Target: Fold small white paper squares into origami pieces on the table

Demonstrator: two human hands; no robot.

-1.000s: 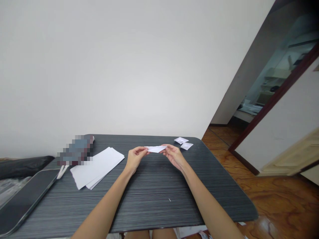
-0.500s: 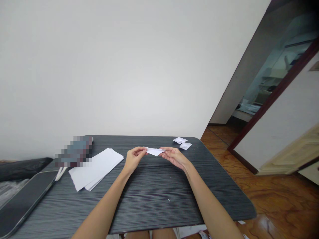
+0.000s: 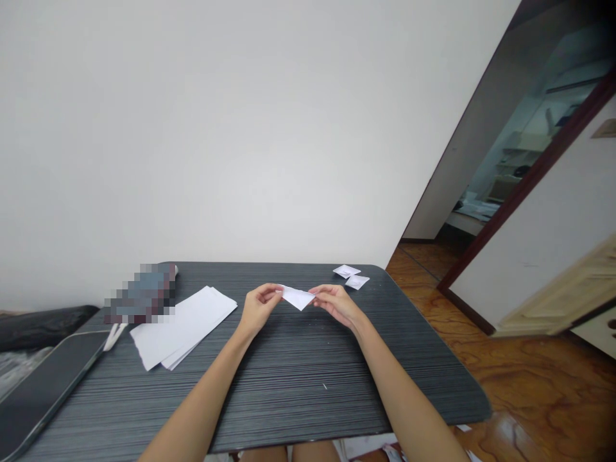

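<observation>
The folded white paper was a small triangle, point downward; it hung above the table, pinched at both ends.

White wall, dark table, wood floor, doorway rt.

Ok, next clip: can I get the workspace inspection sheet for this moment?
Surface: dark striped table, flat.
Job's things: folded white paper, triangular, held just above the table.
Clutter: stack of white sheets at left; two small folded pieces near the far right corner; dark flat device at the left edge; blurred-out item behind the sheets.
Hands: left hand and right hand each pinch one end of the paper.
Cables: nothing seen.
Surroundings: plain white wall, wooden floor, open doorway at right.
</observation>
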